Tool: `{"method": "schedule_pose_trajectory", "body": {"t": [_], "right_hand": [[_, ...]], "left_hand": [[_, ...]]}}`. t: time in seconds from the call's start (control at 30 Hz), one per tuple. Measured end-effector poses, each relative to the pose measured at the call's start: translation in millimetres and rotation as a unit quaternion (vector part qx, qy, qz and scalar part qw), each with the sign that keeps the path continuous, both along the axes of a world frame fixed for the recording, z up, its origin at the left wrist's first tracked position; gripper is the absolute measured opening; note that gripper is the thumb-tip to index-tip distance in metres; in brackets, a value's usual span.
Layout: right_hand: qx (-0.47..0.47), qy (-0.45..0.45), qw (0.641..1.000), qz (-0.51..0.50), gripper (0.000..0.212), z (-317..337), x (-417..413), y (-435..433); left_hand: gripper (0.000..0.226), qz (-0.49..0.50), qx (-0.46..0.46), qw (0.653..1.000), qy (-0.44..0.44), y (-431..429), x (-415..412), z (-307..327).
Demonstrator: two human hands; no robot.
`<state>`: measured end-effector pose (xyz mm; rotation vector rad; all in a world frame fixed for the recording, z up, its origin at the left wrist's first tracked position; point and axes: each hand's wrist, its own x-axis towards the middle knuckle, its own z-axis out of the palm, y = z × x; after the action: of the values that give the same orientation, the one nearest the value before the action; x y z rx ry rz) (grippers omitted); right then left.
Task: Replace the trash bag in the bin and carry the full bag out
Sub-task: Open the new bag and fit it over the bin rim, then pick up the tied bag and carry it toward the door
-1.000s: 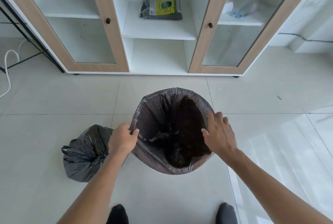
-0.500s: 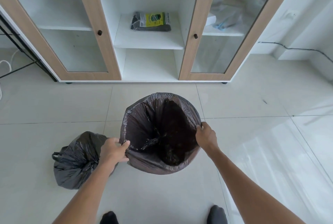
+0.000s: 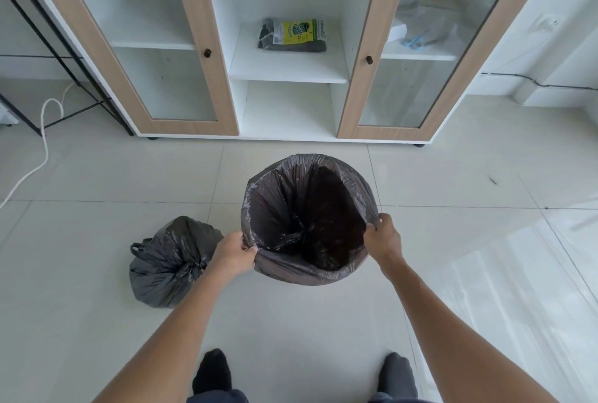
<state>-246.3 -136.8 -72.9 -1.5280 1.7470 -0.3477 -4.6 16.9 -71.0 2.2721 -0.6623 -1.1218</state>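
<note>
A round bin stands on the tiled floor, fully wrapped by a fresh dark grey trash bag (image 3: 301,270) folded over its rim. My left hand (image 3: 234,255) pinches the bag's edge at the bin's left rim. My right hand (image 3: 382,236) grips the edge at the right rim. Left of the bin lies the full black trash bag (image 3: 168,260), tied in a knot, resting on the floor just beside my left forearm.
A wood-and-glass cabinet (image 3: 200,46) stands behind the bin, with a pack of trash bags (image 3: 293,35) on its open middle shelf. A black metal stand (image 3: 64,56) and a white cable (image 3: 42,130) are at far left. My feet in dark socks (image 3: 212,373) show below.
My right hand went from resting open on the rim to gripping the bag's edge. The view pulled back and up, so the bin and full bag sit farther away.
</note>
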Motion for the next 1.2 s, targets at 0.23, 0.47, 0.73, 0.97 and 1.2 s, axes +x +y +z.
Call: {"method": "schedule_pose_trajectory", "body": {"t": [0.23,0.47,0.73,0.97,1.2], "right_hand": [[0.056,0.008,0.998,0.001,0.051,7,4,12],[0.077,-0.01,0.997,0.017,0.052,15,-4,17],[0.086,-0.031,0.996,0.019,0.058,14,-15,17],[-0.086,0.22,0.956,0.175,0.064,21,12,38],[-0.222,0.176,0.907,0.313,0.06,24,69,78]], "left_hand": [[0.025,-0.031,-0.018,0.999,0.032,8,-2,14],[0.046,0.03,-0.028,0.993,0.107,14,-13,33],[0.057,0.038,-0.01,0.992,0.118,13,-20,32],[0.053,-0.032,-0.028,0.999,-0.024,45,8,29],[0.051,-0.091,-0.001,0.966,-0.242,108,64,24]]}}
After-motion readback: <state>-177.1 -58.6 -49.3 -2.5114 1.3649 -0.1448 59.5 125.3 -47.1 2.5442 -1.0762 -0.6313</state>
